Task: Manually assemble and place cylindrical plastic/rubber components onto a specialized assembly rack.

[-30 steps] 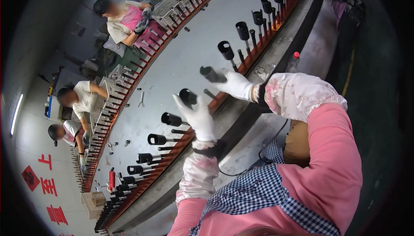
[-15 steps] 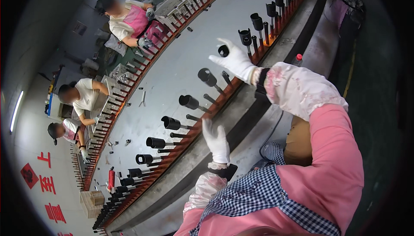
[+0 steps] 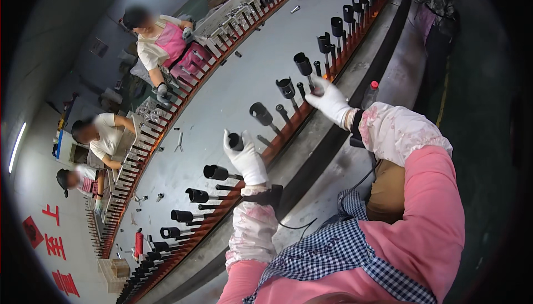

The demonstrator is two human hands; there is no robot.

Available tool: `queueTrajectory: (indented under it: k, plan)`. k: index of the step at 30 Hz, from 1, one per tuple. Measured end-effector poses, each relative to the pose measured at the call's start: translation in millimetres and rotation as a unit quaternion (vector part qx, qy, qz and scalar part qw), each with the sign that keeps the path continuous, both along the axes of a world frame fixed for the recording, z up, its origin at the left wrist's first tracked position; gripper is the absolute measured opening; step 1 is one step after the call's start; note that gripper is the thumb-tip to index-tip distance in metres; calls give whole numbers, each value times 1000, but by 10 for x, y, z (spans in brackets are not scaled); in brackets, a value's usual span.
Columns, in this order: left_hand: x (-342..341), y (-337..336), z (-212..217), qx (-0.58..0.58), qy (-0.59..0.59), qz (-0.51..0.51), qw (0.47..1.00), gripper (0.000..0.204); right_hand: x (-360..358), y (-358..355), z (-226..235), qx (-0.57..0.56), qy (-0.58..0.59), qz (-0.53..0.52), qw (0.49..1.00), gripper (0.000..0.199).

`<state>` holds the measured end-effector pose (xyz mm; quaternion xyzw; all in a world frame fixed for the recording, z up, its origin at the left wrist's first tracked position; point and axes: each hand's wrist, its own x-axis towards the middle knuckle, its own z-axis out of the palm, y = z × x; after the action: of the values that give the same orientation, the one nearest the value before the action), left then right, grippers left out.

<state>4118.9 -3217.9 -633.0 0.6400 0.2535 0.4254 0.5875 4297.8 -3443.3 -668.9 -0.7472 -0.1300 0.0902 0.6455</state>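
Observation:
A row of upright rods stands along an orange-brown rail (image 3: 280,133), and many of the rods carry black slotted cylindrical cups. My gloved left hand (image 3: 247,162) is closed around a black cup (image 3: 235,141) above the row, its round opening showing between the fingers. Farther up the row, my gloved right hand (image 3: 330,103) has thumb and fingers apart, close beside the rod under another black cup (image 3: 302,63); whether it touches is unclear. Between the hands, one black cup (image 3: 260,113) and a second cup (image 3: 285,87) sit tilted on rods.
Across the grey table (image 3: 222,96), co-workers sit along a curved far rail of rods, one in a pink apron (image 3: 175,46). A red bottle (image 3: 139,244) and loose small metal parts lie on the table. A red-capped bottle (image 3: 371,94) stands beyond my right wrist.
My left hand has moved up and left and closed around a black cup, where before it was empty. The right hand has moved right and down, away from the cup it held.

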Motion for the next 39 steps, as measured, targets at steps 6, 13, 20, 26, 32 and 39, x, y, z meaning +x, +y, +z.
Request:
queueTrajectory:
  k: [6,13,20,26,32,39]
  plan:
    - [-314,-654,-518,44,88,12,995,80,529,71,462,-61,-233,-83,967,79]
    - [150,-1299,-304,66,81,-159,982,73,928,31,436,-61,-120,83,987,59]
    - [1333,-1376,260,134,68,-69,986,74,1007,-49,493,-103,-195,154,963,31]
    - [1613,-1220,96,164,73,-2,984,21,1105,38,342,5,-186,182,966,20]
    - [1599,-1302,171,-14,41,-26,999,14,823,133,314,83,-135,25,987,24]
    - [1650,-1380,192,-16,-2,9,1000,17,949,88,499,105,-69,98,987,24]
